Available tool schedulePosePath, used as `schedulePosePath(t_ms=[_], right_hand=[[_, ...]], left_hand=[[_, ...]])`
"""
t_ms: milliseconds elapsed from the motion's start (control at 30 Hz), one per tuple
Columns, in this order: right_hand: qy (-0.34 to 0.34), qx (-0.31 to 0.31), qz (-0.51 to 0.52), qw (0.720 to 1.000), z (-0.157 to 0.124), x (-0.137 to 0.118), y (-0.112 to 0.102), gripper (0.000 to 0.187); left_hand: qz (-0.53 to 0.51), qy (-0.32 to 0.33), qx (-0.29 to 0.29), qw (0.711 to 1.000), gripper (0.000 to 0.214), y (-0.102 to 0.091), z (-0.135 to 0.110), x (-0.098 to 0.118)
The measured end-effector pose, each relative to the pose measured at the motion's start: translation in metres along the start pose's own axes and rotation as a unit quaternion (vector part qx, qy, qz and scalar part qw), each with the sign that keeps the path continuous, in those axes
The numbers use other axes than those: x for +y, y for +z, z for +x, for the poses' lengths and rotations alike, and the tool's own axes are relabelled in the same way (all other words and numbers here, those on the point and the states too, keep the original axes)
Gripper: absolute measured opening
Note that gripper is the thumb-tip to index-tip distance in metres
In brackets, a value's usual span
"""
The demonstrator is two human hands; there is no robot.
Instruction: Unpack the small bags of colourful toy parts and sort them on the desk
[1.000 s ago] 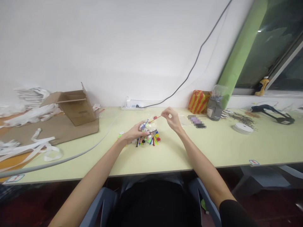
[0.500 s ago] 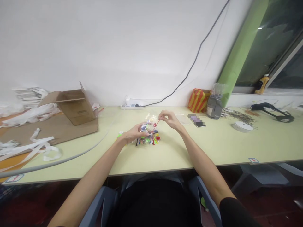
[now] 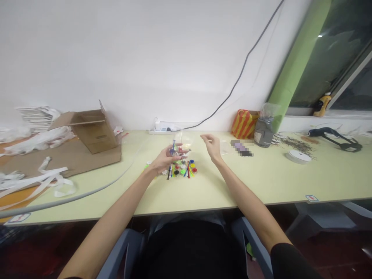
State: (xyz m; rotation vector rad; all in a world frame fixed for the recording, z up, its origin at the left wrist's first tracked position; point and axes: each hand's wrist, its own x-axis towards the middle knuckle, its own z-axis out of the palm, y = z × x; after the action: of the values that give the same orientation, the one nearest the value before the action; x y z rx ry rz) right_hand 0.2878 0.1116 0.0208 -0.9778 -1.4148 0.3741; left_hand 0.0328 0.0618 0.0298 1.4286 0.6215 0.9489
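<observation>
Pale yellow table (image 3: 232,186) runs along a white wall, and I sit right at it. My left hand (image 3: 165,161) is closed around a clear plastic bag (image 3: 183,140) and holds it up, with a thin blue stick (image 3: 173,147) by my fingers. My right hand (image 3: 212,148) is open, up in the air near the bag, and holds nothing. Just under my left hand, small round colored caps (image 3: 183,169) and bright plastic sticks (image 3: 188,170) lie in a little bunch on the table.
</observation>
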Motion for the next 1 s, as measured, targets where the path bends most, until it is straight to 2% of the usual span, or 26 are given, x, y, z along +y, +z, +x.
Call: schedulePosePath(t_ms=[67,133,267,367,433,567,700,800,900,1000], right_hand=[[0.014,-0.027,-0.075,0.997,-0.004,0.017,0.004,0.028],[-0.003,-0.106,-0.156,0.982,-0.011,0.030,0.011,0.026],[-0.027,-0.269,-0.265,0.926,-0.023,0.042,0.025,0.033],[-0.033,-0.319,-0.301,0.898,-0.025,0.045,0.030,0.052],[-0.029,-0.320,-0.308,0.896,-0.024,0.047,0.029,0.059],[-0.011,-0.249,-0.278,0.928,-0.020,0.051,0.023,0.053],[0.015,-0.124,-0.196,0.973,-0.009,0.049,0.015,0.031],[0.046,-0.032,-0.104,0.993,0.001,0.045,0.006,0.022],[0.083,0.057,0.011,0.995,0.011,0.040,-0.005,0.020],[0.124,0.120,0.110,0.979,0.017,0.036,-0.018,0.023]], left_hand=[[-0.004,0.046,0.049,0.998,0.082,-0.003,0.004,-0.003],[0.003,0.079,0.082,0.993,0.079,-0.004,0.006,-0.006],[0.007,0.078,0.085,0.993,0.075,-0.004,0.006,-0.007],[0.006,0.065,0.071,0.995,0.075,-0.003,0.005,-0.006],[0.012,0.056,0.060,0.997,0.075,-0.002,0.004,-0.006],[0.026,0.043,0.037,0.998,0.079,-0.001,0.003,-0.006],[0.041,0.025,0.022,0.999,0.082,-0.001,0.002,-0.005],[0.052,0.002,0.004,0.999,0.086,0.000,0.001,-0.004],[0.075,-0.017,-0.014,0.997,0.084,0.002,-0.002,-0.002],[0.101,-0.039,-0.023,0.994,0.084,0.005,-0.005,0.002]])
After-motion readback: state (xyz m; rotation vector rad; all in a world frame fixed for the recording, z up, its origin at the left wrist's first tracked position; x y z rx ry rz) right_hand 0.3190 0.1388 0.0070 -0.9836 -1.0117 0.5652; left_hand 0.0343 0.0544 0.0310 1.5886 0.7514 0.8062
